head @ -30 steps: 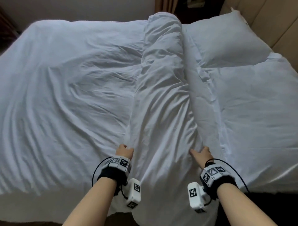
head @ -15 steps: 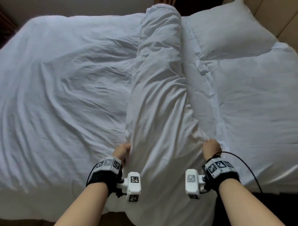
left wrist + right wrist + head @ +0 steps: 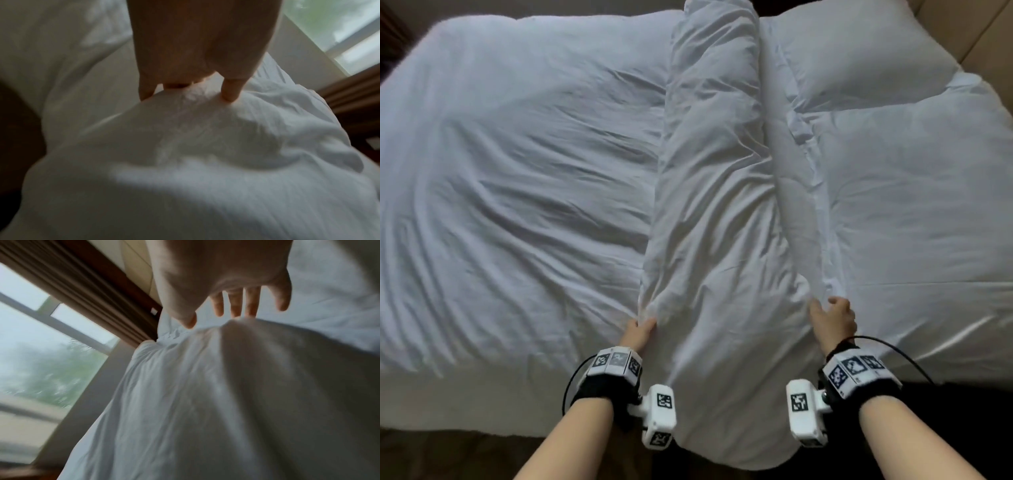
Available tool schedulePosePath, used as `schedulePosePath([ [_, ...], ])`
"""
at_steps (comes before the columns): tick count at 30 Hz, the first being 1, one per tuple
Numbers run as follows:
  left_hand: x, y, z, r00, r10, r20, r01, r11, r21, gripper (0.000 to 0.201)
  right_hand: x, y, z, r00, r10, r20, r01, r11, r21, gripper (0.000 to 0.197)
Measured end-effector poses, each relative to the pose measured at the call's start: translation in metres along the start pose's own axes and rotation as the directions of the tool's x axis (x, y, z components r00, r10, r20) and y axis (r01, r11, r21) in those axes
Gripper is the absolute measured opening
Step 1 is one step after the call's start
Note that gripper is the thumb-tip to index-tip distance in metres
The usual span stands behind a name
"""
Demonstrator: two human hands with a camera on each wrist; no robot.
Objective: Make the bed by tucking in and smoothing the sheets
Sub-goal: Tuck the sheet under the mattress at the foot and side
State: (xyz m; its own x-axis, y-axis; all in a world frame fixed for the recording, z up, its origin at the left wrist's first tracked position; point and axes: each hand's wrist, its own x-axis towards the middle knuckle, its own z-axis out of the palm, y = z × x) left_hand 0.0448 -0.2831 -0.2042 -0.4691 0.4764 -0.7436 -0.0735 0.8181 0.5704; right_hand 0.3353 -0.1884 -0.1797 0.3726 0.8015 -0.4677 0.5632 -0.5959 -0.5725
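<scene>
Gripping the folded duvet band [image 3: 715,205] on both sides, you stand at the near edge of the bed [image 3: 465,394] with your arms out in front of you. Your left hand [image 3: 637,334] has the band's left fold pinched up by the near edge; the left wrist view shows your fingers [image 3: 231,91] dug into a raised peak of white cloth, so that grip is grasping the duvet. Your right hand [image 3: 834,318] is at the band's right fold, level with the left. From the head view its fingers curl at the cloth, yet the right wrist view shows the fingers [image 3: 251,303] spread and only their tips at the raised ridge, so I cannot tell whether that grip is closed on the duvet or only touching it.

That band runs as a long thick roll from the near edge straight across to the far edge, and its near end hangs over the side between your wrists. Left of it the duvet [image 3: 517,188] lies spread toward the left edge, rumpled with slanting creases. Right of the band lies the smoother sheet [image 3: 911,222], and a pillow [image 3: 859,54] sits at the far right corner, touching the roll.

Both wrist views are blurred; each catches a window [image 3: 41,353] and a brown curtain [image 3: 68,282] beyond the bed.
</scene>
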Motion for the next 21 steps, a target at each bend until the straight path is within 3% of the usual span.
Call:
schedulePosePath([
  [2, -0.001, -0.015, 0.009, 0.995, -0.010, 0.100, 0.016, 0.998, -0.057, 0.091, -0.013, -0.016, 0.013, 0.997, 0.010, 0.083, -0.007, 0.999, -0.039, 0.087],
  [4, -0.018, -0.014, 0.017, 0.986, 0.014, 0.166, 0.006, 0.993, -0.114, 0.081, -0.023, -0.025, 0.027, 0.979, 0.061, 0.193, -0.039, 0.992, -0.117, 0.093],
  [7, -0.037, -0.008, 0.025, 0.961, 0.099, 0.259, -0.079, 0.993, -0.087, 0.086, -0.024, -0.034, 0.028, 0.953, -0.022, 0.301, 0.102, 0.963, -0.250, 0.056],
  [10, -0.044, 0.000, 0.014, 0.940, 0.148, 0.307, -0.092, 0.977, -0.190, 0.064, -0.017, -0.045, 0.006, 0.924, -0.188, 0.332, 0.206, 0.978, -0.020, 0.037],
  [13, -0.058, 0.017, 0.005, 0.904, 0.232, 0.359, -0.106, 0.935, -0.337, 0.034, -0.003, -0.033, -0.025, 0.886, -0.135, 0.443, -0.007, 0.952, 0.305, 0.033],
  [15, -0.064, 0.024, 0.010, 0.863, 0.280, 0.421, -0.117, 0.921, -0.371, 0.034, 0.007, -0.016, -0.037, 0.872, -0.012, 0.489, -0.211, 0.892, 0.399, 0.036],
  [17, -0.065, 0.015, 0.026, 0.880, 0.215, 0.425, -0.126, 0.966, -0.228, 0.037, 0.011, 0.003, -0.037, 0.878, 0.110, 0.465, -0.247, 0.938, 0.244, 0.029],
  [19, -0.057, -0.002, 0.044, 0.915, 0.140, 0.379, -0.125, 0.990, -0.064, 0.037, 0.017, 0.024, -0.035, 0.891, 0.151, 0.428, -0.138, 0.988, -0.063, 0.019],
  [21, -0.045, -0.019, 0.053, 0.952, 0.069, 0.299, -0.083, 0.996, 0.035, 0.049, 0.017, 0.046, -0.028, 0.854, 0.172, 0.490, -0.129, 0.984, -0.121, 0.012],
])
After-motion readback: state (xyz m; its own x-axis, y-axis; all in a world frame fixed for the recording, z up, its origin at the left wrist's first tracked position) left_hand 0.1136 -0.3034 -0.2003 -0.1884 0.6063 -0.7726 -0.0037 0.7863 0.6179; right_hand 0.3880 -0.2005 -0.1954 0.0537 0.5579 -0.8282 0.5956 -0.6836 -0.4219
